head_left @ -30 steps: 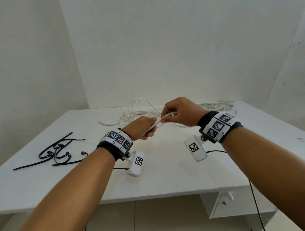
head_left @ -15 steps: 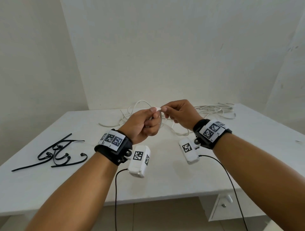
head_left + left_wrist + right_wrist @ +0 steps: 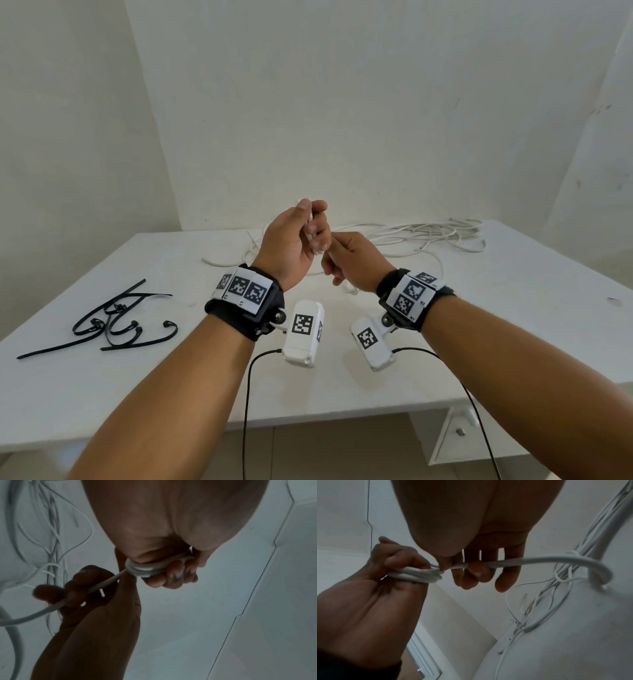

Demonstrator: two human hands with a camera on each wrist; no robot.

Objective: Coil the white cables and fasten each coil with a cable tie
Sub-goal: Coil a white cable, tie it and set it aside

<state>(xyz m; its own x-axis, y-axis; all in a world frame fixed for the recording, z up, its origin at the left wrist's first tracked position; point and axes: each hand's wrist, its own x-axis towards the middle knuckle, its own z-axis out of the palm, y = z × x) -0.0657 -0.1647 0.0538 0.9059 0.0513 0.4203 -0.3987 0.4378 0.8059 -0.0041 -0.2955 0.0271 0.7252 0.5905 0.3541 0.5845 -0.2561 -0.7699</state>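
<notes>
My left hand (image 3: 301, 236) is raised above the white table (image 3: 171, 377) and grips a small coil of white cable (image 3: 145, 569), its turns bunched between thumb and fingers (image 3: 419, 574). Just below and right of it, my right hand (image 3: 346, 263) holds the running length of the same cable (image 3: 530, 559) in its curled fingers, close to the coil. From there the cable arcs down to a tangle of loose white cables (image 3: 421, 233) at the back of the table. Several black cable ties (image 3: 113, 318) lie at the table's left.
White walls stand close behind and on both sides of the table. A drawer unit (image 3: 459, 431) sits under the table's right front. Black wrist-camera leads (image 3: 250, 394) hang over the front edge.
My left hand has risen and turned upright with the coil. My right hand has dropped from beside it to just below it, leading the cable around.
</notes>
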